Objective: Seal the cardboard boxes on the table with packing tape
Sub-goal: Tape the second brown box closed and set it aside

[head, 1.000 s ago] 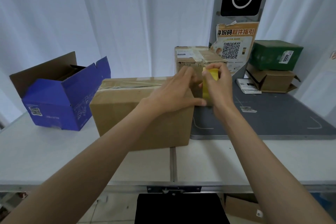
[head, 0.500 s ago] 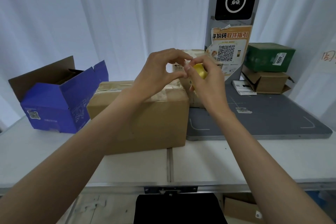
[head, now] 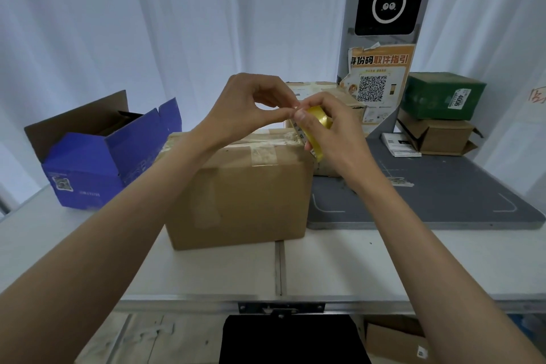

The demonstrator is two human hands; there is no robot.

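A brown cardboard box (head: 245, 192) stands on the white table (head: 354, 263) in front of me, its top flaps shut with clear tape along the seam. Above its right end my right hand (head: 328, 133) grips a yellow roll of packing tape (head: 317, 122). My left hand (head: 251, 109) is raised beside it, thumb and forefinger pinching at the tape's end on the roll. A second taped brown box (head: 325, 91) stands behind, mostly hidden by my hands.
An open blue box (head: 97, 162) sits at the left. A grey mat (head: 443, 195) covers the right of the table, with a green box (head: 443, 96) stacked on an open brown box (head: 440, 139). A post with a QR poster (head: 378, 83) rises behind.
Both hands lifted off the box's right end. The left hand went from pressing the box to pinching at the roll held by the right hand above the box.
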